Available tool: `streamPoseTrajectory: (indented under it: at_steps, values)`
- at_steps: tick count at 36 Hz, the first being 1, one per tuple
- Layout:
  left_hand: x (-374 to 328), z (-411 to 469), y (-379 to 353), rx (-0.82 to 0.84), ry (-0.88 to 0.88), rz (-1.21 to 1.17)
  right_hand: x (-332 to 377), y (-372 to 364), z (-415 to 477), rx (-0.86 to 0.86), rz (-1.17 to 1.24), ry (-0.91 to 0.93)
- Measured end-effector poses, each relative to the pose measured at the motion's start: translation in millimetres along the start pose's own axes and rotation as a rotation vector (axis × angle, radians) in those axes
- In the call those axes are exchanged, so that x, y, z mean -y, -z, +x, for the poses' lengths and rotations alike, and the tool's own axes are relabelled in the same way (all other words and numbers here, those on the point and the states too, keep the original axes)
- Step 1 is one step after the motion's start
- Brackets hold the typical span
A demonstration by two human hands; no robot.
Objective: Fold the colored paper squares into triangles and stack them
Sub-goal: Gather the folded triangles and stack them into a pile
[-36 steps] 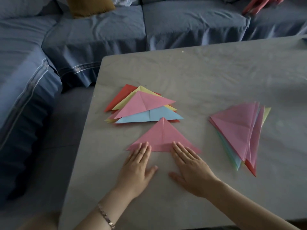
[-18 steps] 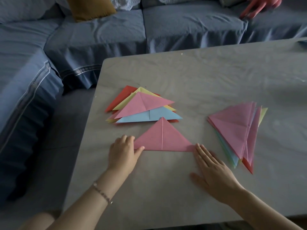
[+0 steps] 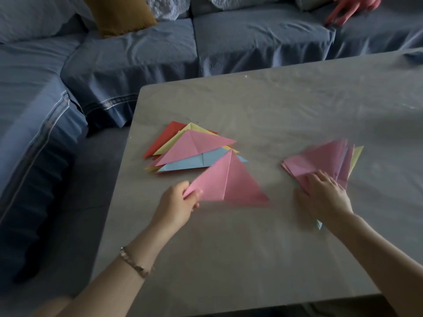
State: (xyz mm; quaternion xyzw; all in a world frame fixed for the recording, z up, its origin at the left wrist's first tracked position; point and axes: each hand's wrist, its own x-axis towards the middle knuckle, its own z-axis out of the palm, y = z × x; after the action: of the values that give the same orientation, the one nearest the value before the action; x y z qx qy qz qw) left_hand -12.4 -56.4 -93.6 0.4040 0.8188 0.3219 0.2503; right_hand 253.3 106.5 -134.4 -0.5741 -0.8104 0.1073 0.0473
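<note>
Both hands have come off the near edge of the pink triangle (image 3: 229,179). The left hand (image 3: 176,204) now pinches its left corner between thumb and fingers (image 3: 179,187) and has swung it up and leftward, so its tip overlaps the blue sheet of the folded stack (image 3: 194,147). The right hand (image 3: 325,195) has crossed to the pile on the right (image 3: 320,156) and lies on its top pink sheet. Its fingers are bent down onto the paper, but blur hides whether they grip it or only press.

By my reading this triangle is finished and on its way to the stack, while the right hand is already after the next sheet — the fold is done, the stacking not yet.

Everything sits on a grey worktop (image 3: 274,99) with a faintly mottled surface. Along its far and left sides runs a blue sofa (image 3: 137,53) with a mustard cushion (image 3: 119,14) — and another person's hand (image 3: 352,8) rests on the seat at far right.
</note>
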Motion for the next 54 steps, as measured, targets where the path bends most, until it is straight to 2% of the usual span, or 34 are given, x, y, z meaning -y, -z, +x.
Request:
streamPoseTrajectory:
  at_steps: [2,9,13,16,19,22,27,31,33,38,44,48,54]
  values:
    - [-9.3,6.5,9.3,-0.029,0.040,-0.192,-0.9,-1.2,0.5,-0.026,-0.005,0.023]
    - [-8.8,62.1,37.5,-0.183,0.125,-0.295,-0.3,10.5,6.4,0.029,-0.057,-0.034]
    - [6.5,82.6,43.6,-0.227,0.177,-0.165,2.2,15.6,6.9,0.111,-0.023,-0.049]
    - [9.3,79.0,40.3,-0.317,0.207,0.204,2.4,16.5,7.9,0.090,-0.044,-0.069]
    - [-3.8,60.2,28.8,-0.364,0.048,0.386,5.3,16.0,9.7,0.028,-0.095,-0.096]
    - [-7.8,44.1,11.5,-0.232,-0.139,0.350,9.4,20.1,7.5,0.043,-0.150,-0.092]
    - [-17.5,8.0,-18.1,-0.051,-0.231,0.166,20.2,28.1,-9.3,0.091,-0.153,0.050]
    - [-22.5,-12.6,-40.3,0.082,-0.154,0.006,27.9,21.9,-32.6,0.179,-0.025,0.237]
    - [-24.7,-18.8,-51.1,0.136,-0.106,-0.074,31.5,16.7,-42.7,0.231,0.016,0.266]
    - [-28.2,-21.7,-71.0,0.214,0.069,-0.253,36.4,10.1,-51.5,0.255,0.041,0.090]
    - [-53.3,-25.3,-89.2,0.313,0.342,-0.529,41.1,8.8,-54.3,0.192,0.095,0.077]
    - [-66.2,-20.4,-103.0,0.374,0.434,-0.699,40.4,7.9,-57.8,0.154,0.206,0.086]
    - [-74.5,-22.1,-110.6,0.425,0.436,-0.738,43.0,11.2,-70.5,0.036,0.358,0.106]
